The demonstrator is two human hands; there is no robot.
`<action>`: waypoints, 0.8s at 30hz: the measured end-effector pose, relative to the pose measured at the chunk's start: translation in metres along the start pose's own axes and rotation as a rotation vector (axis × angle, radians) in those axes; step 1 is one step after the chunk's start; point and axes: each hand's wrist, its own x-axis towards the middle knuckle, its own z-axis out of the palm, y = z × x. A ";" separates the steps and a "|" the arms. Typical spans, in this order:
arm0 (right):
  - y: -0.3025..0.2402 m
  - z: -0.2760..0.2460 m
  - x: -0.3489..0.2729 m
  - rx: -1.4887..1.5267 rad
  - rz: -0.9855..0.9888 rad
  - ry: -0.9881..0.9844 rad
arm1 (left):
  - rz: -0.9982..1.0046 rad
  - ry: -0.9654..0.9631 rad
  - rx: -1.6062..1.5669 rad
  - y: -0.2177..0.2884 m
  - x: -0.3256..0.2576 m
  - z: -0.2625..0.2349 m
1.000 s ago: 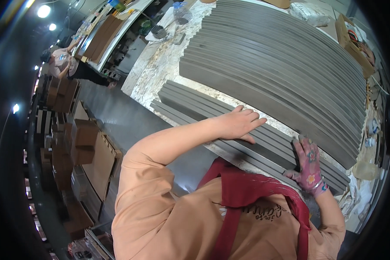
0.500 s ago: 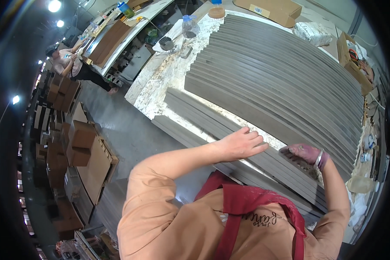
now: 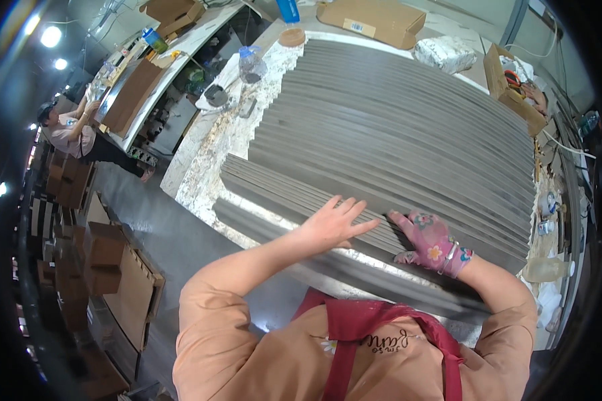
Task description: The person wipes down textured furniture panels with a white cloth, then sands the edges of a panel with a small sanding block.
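My left hand (image 3: 333,224), bare and with fingers spread, lies on a narrow bundle of long grey strips (image 3: 277,188). Beside it on the same bundle rests my right hand (image 3: 433,244), in a pink flowered glove, its thumb and fingers apart across the strips. The bundle lies up against a wide, fanned layer of overlapping grey strips (image 3: 394,120) that covers most of the table. Another grey strip (image 3: 261,226) lies along the near edge, blurred and partly hidden under my left forearm.
Paint-marked white table (image 3: 197,170) carries a clear jug (image 3: 252,65), a dark cup (image 3: 216,95), a flat cardboard box (image 3: 374,23), a wrapped white packet (image 3: 446,55) and an open box of tools (image 3: 508,93). A co-worker (image 3: 73,134) stands at another table; cartons (image 3: 104,257) stack at left.
The narrow bundle has moved away from me, up against the wide layer, closing the pale gap between them. My left fingers have gone from curled to spread; my right hand has moved left.
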 end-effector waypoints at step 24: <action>-0.045 0.096 -0.103 -0.066 0.138 0.079 | -0.118 -0.272 -0.339 0.048 -0.060 0.011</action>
